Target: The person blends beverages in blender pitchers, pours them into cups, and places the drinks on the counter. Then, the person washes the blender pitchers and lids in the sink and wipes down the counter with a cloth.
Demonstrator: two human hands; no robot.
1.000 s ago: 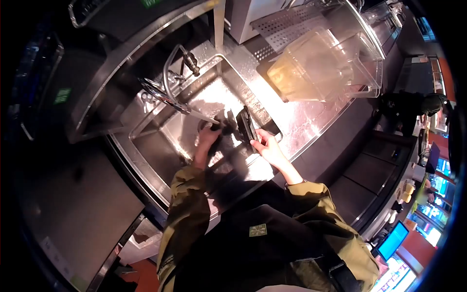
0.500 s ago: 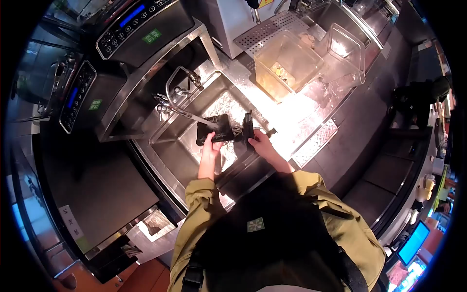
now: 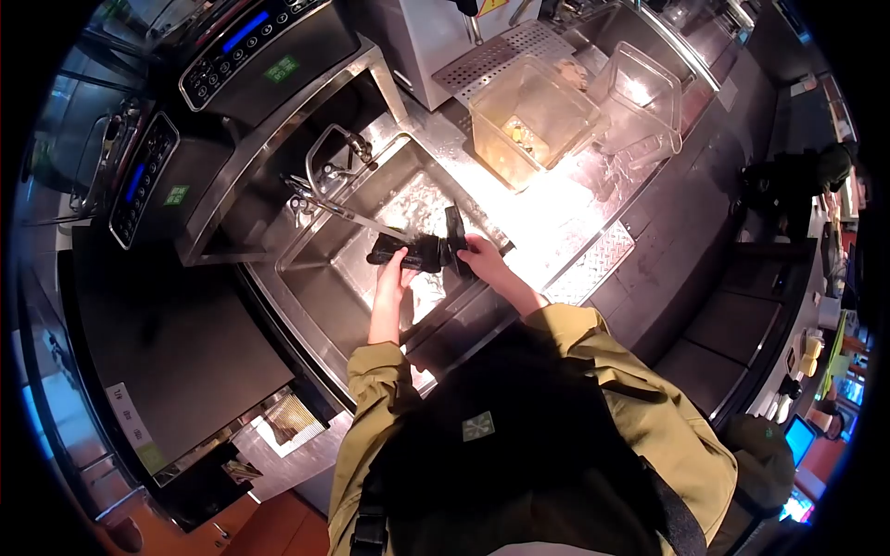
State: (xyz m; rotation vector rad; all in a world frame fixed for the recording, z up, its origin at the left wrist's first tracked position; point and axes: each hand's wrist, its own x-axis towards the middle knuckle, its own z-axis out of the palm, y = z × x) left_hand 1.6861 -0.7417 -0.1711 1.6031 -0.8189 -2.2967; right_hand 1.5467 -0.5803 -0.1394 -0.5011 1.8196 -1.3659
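Observation:
My left hand [image 3: 393,274] is closed on a black square tray [image 3: 417,252], held over the sink [image 3: 326,289] under the running tap [image 3: 320,199]. The tray is tilted, so mostly its edge faces me. Closed too, my right hand [image 3: 481,257] grips a narrow black piece [image 3: 454,228] that stands upright at the tray's right end. Its lower part overlaps the tray in this view. Water streams from the spout toward the tray, and the sink floor beneath is wet and shiny.
A clear plastic bin [image 3: 538,116] with yellowish bits inside stands on the steel counter beyond the sink, beside another clear bin [image 3: 640,97]. Black machines with blue displays [image 3: 246,31] line the left. At the lower right, a person in a cap [image 3: 762,454] is close by.
The tray has tipped from showing its broad face to showing mostly its edge. My right hand has moved left with the narrow black piece, closing the gap to the tray.

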